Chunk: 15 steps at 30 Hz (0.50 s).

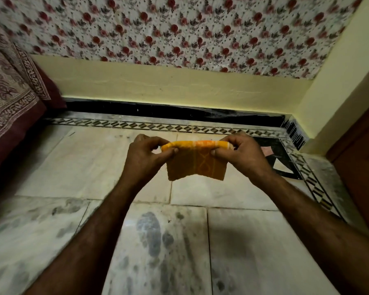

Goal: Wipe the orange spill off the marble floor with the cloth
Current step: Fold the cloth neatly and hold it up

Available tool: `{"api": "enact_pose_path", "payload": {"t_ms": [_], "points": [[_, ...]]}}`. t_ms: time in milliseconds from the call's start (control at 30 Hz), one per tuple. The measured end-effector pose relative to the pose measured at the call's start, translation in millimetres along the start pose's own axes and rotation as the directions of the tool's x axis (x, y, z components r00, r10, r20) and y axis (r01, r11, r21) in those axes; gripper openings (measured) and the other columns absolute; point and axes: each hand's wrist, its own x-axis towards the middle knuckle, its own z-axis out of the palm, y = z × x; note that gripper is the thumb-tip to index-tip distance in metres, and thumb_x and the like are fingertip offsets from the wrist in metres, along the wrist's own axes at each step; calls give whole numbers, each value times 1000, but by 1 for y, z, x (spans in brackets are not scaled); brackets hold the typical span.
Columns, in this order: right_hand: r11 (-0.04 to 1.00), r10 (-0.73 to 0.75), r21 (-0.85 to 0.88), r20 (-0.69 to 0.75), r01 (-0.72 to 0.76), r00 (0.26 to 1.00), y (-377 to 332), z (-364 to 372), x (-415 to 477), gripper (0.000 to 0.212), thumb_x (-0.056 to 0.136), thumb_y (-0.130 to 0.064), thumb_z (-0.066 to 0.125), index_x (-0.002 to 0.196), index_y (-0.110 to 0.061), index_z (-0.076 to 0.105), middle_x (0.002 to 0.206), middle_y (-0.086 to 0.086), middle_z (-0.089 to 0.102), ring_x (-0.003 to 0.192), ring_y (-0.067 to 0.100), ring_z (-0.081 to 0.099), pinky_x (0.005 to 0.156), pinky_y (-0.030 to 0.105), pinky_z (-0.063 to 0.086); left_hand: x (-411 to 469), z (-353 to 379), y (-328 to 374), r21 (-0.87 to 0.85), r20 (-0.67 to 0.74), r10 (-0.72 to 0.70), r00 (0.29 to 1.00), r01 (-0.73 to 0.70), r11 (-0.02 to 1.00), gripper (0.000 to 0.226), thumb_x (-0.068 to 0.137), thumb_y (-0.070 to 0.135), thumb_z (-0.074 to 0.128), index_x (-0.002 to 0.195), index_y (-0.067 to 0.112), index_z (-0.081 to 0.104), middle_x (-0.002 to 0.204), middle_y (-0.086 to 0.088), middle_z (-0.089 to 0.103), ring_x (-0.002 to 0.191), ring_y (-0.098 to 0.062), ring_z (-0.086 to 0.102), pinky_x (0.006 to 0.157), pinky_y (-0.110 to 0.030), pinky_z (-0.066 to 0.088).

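From the head view, you hold the cloth (pixel 196 165) up in the air in front of you, above the marble floor (pixel 243 241) and not touching it. It is an orange-yellow towel, folded over. Its long axis runs left to right, level between your two hands. The folded top edge is a thick roll, brighter than the rest. Below it the cloth hangs as a flat panel that faces you, with its free lower edge pointing down at the floor. That lower edge is slightly uneven, and a faint woven pattern shows on the panel.

Your left hand (pixel 145 152) grips the left end of the roll. Its fingers (pixel 156 141) are curled over the top, with the thumb pressed against the near face. Your right hand (pixel 241 154) pinches the right end in the same way, thumb in front and curled fingers behind. Both forearms reach in from the bottom of the picture.

The pale floor slabs under your arms carry dark grey smudges (pixel 149 231). Further off, a patterned inlaid border (pixel 158 125) runs along a black skirting (pixel 168 111). Above the skirting is a cream wall band, then floral wallpaper (pixel 179 28). A printed maroon bedspread (pixel 9 92) hangs at your left, and a brown wooden door (pixel 362 167) stands at your right.
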Motion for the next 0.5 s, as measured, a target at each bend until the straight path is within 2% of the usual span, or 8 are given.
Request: {"api": "enact_pose_path", "payload": {"t_ms": [67,133,200,300,367,433,500], "points": [[971,80,227,9,-80,997,-3,0,-1,20,88,-30,72,98,-12,71,95,2,70,82,13,69,74,34,58,2,0,2,-164,56,-29,998,38,986,21,85,53,64,92,33,67,110,1,60,105,-11,57,86,-35,50],[896,144,418,41,-148,989,-7,5,-5,20,94,-33,64,102,-15,68,95,3,73,85,16,71,81,41,59,-1,5,13,-322,100,-41,994,71,944,30,91,52,55,102,24,56,102,3,60,98,-14,58,79,-36,49],[862,166,475,68,-178,984,-11,10,-7,25,98,-38,58,110,-18,63,101,5,72,93,21,71,85,41,59,-4,12,23,-381,62,-24,998,46,923,26,100,46,49,108,21,46,90,5,53,83,-13,53,66,-32,43],[882,122,449,78,-144,989,-17,10,-8,29,99,-41,56,117,-19,58,108,5,71,96,20,72,82,38,61,-6,12,31,-468,-22,-93,995,72,881,22,104,41,47,117,27,38,95,1,57,82,-15,60,53,-33,50],[848,136,509,64,-150,989,-19,8,-9,28,98,-39,56,116,-17,60,107,5,72,93,19,72,81,41,61,-6,11,34,-482,-50,-97,994,60,874,18,104,39,48,114,31,36,87,3,57,70,-12,58,47,-31,47],[768,183,611,75,-190,980,-22,8,-10,22,99,-34,57,113,-17,62,102,3,74,91,19,73,79,39,62,-4,12,35,-448,-63,-34,997,2,894,9,104,34,49,106,33,41,85,9,53,66,-8,52,49,-29,41],[649,222,714,152,-262,963,-25,6,-12,24,94,-25,65,115,-15,63,102,4,77,92,22,74,76,37,63,-2,13,37,-490,-57,-19,998,-11,872,4,104,30,51,101,32,51,90,10,56,74,-8,53,57,-29,43]]}}
